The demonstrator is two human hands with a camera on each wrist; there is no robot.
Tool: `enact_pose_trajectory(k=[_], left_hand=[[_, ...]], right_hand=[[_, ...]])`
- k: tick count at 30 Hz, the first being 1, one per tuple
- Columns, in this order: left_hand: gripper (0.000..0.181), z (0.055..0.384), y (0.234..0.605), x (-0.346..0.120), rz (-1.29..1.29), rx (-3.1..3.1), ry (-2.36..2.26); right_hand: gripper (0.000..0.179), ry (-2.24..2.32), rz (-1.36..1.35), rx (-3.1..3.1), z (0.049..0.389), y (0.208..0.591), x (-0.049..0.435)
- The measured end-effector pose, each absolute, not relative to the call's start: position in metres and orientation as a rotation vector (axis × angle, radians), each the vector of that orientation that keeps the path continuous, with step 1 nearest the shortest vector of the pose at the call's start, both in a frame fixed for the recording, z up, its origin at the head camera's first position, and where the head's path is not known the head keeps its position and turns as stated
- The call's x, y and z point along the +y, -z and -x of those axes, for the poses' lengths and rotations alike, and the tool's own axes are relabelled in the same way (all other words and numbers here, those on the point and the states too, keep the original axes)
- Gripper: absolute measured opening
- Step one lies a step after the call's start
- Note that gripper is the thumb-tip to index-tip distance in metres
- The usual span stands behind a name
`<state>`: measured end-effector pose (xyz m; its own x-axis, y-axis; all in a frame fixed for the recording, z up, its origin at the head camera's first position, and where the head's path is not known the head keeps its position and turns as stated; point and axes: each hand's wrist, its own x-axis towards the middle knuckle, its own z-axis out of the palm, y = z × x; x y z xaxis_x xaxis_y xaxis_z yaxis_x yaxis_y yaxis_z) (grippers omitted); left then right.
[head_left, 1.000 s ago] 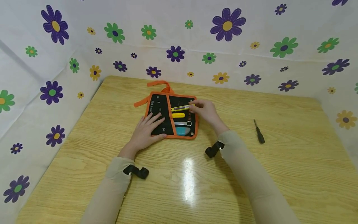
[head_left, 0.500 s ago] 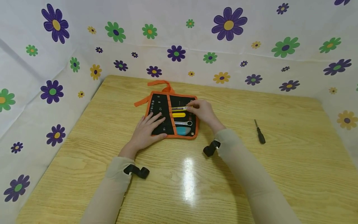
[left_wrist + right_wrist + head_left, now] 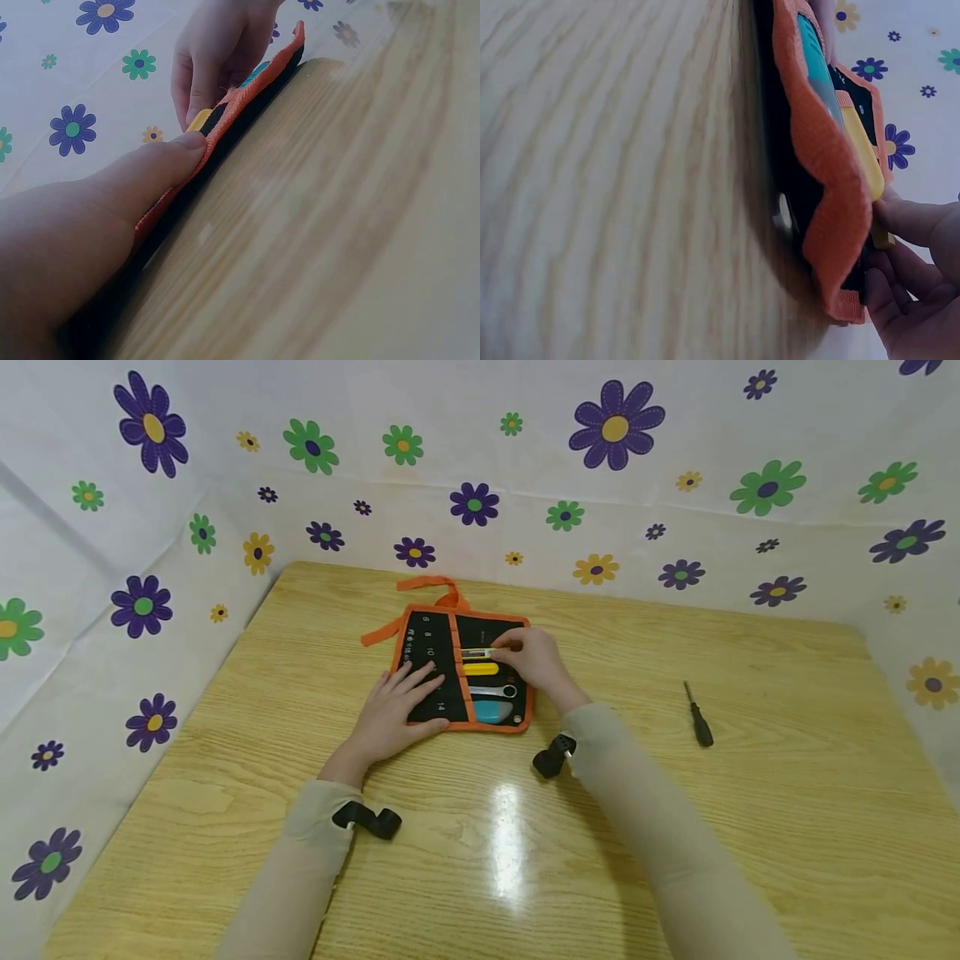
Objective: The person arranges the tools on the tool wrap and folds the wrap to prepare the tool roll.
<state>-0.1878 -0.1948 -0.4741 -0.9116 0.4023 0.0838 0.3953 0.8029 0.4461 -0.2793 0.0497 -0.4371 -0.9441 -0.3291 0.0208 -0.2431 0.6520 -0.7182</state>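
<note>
A black tool roll [image 3: 480,625] with orange edging lies unrolled on the table. Across its numbered left part rests my left hand [image 3: 386,710], fingers spread, with its thumb over the near orange edge. My right hand [image 3: 536,658] pinches the right end of a slim yellow utility knife [image 3: 476,653], whose left end is inside a pocket. Below it in neighbouring pockets sit a rounded yellow handle [image 3: 480,669], a ring-ended wrench [image 3: 498,691] and a teal handle [image 3: 491,711]. In the right wrist view the fingers [image 3: 911,221] partly hide the knife.
A black-handled screwdriver [image 3: 701,725] lies on the wooden table [image 3: 787,793] to the right. Orange ties [image 3: 382,632] trail from the roll's far left side. Behind the table hangs a white flowered cloth [image 3: 525,460].
My right hand has moved left and slightly down with the utility knife, and less of the knife shows outside the pocket. My left hand has stayed in place.
</note>
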Motion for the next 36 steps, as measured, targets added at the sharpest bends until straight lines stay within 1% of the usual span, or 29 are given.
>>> enact_pose_trajectory(k=[4,15,25,31,36], left_hand=[[0.071,0.187,0.474,-0.195,-0.657,2.964,-0.729],[0.071,0.187,0.474,-0.195,-0.667,2.975,-0.729],[0.071,0.187,0.474,-0.196,-0.670,2.973,-0.742],[0.070,0.187,0.475,-0.196,-0.666,2.976,-0.750],[0.071,0.188,0.475,-0.196,-0.669,2.972,-0.753]], right_hand=[[0.020,1.155,0.496,2.752,0.279,0.437,0.044],[0.026,0.987,0.613,2.767,0.273,0.429,0.033],[0.020,1.002,0.633,2.799,0.270,0.428,0.022],[0.022,1.012,0.644,2.773,0.269,0.428,0.020],[0.028,1.024,0.648,2.762,0.266,0.426,0.023]])
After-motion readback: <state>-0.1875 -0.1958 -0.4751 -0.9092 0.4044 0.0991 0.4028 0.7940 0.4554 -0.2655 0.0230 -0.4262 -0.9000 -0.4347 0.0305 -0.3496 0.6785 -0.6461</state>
